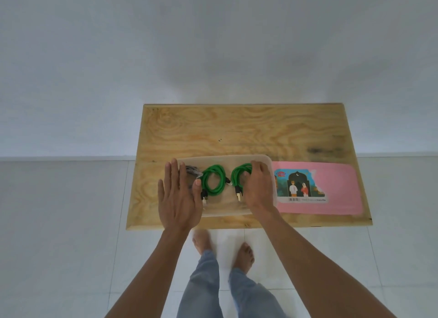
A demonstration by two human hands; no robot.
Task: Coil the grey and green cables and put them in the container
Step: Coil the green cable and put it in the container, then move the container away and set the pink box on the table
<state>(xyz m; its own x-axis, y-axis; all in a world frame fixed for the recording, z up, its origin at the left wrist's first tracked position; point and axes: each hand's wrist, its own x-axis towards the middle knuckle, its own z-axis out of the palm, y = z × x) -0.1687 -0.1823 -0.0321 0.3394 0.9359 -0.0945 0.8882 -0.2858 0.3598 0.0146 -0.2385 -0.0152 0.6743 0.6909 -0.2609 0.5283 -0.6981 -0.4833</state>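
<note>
R hand (258, 187) fingers curled on one round green cable coil (240, 175); L hand (177, 194) flat, fingers spread, gripping nothing. 2nd green coil (213, 180) & grey cable (192, 171) lay inside translucent rounded container (225, 157) on plywood table (237, 128), w/ pink lid (339, 189) beside.

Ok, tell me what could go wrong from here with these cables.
1. The right hand rests on the right green coil; released, that unsecured coil might spring loose.
2. The grey cable sits mostly under the flat left hand, so whether it stays coiled cannot be checked.
3. The container lies near the table's front edge; a push could slide it off.
</note>
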